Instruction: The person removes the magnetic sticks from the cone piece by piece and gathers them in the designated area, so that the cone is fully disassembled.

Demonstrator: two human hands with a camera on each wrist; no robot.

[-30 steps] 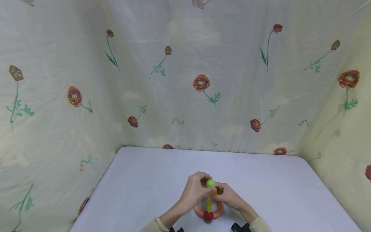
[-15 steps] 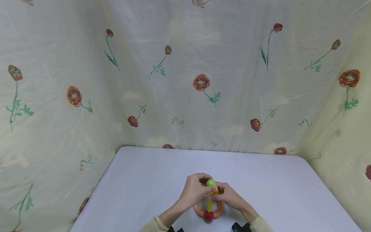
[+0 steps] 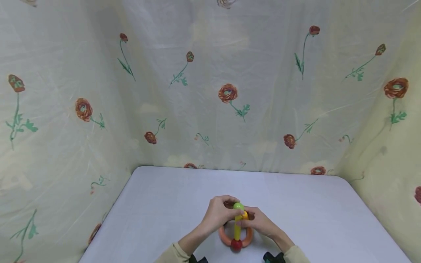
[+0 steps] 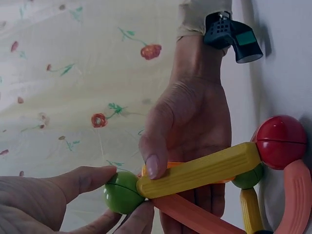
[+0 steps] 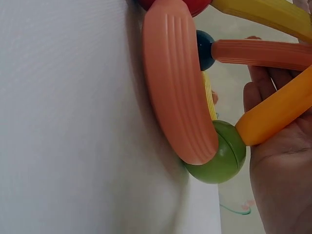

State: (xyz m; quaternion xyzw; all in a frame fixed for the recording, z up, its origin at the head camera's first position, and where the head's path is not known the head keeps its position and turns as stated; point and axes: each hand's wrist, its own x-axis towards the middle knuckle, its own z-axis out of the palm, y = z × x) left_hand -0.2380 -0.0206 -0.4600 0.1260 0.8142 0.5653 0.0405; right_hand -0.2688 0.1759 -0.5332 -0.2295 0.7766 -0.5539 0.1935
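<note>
A toy built of plastic rods and balls stands on the white table (image 3: 164, 204). A flat orange ring (image 3: 224, 237) with a red ball (image 3: 236, 244) forms its base. From the red ball a yellow rod (image 4: 200, 170) rises to a green ball (image 3: 238, 206) at the top. My left hand (image 3: 230, 209) pinches that green ball (image 4: 122, 191) between thumb and fingertips. My right hand (image 3: 249, 218) holds the yellow rod near its top, thumb (image 4: 155, 156) in front and fingers behind. The right wrist view shows a second green ball (image 5: 219, 156), a dark blue ball (image 5: 204, 48) and an orange rod (image 5: 263, 53).
A cream curtain with red flowers (image 3: 228, 93) hangs close around the table's back and both sides. The table's rounded far corners (image 3: 139, 170) touch the cloth. Black wrist devices (image 3: 271, 257) sit at both cuffs.
Both hands and the green ball on top have shifted very slightly away from me. The grips look the same.
</note>
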